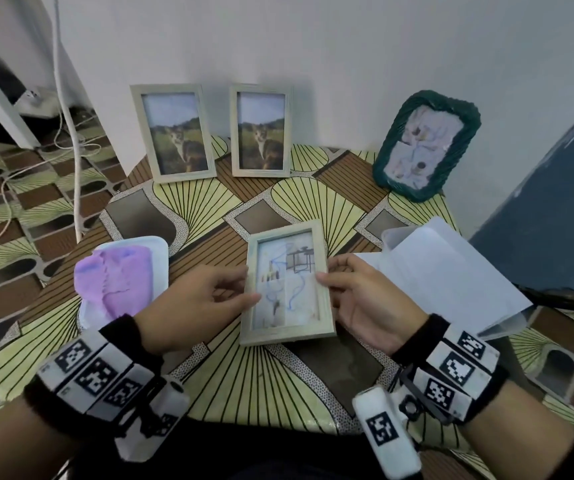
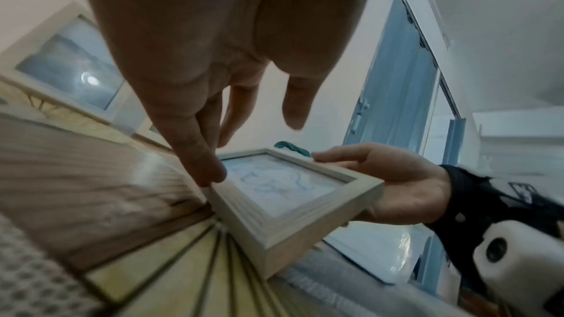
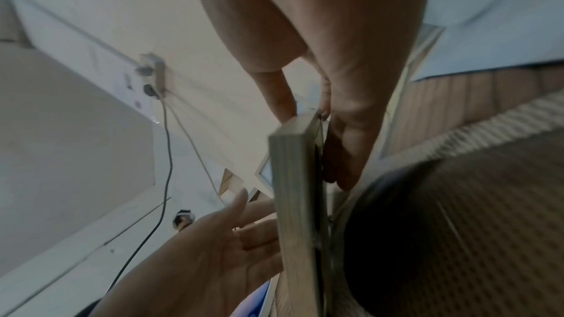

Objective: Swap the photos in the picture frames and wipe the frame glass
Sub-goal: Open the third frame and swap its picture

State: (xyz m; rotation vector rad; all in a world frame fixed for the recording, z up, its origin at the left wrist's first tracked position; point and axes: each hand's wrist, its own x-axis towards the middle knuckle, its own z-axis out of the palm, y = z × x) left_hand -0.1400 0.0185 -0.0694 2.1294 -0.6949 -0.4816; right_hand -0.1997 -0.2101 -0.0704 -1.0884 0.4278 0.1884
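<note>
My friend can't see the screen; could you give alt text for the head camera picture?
Both hands, left hand and right hand, hold a pale wooden frame with a scribbled drawing above a patterned table. Two cat-photo frames and a green frame lean on the wall; a purple cloth lies left.

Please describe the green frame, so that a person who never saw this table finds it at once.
Look along the white wall behind the patterned table. Three frames lean there; take the far right one, the green frame. Only it has a thick, dark green twisted border with rounded corners.
</note>
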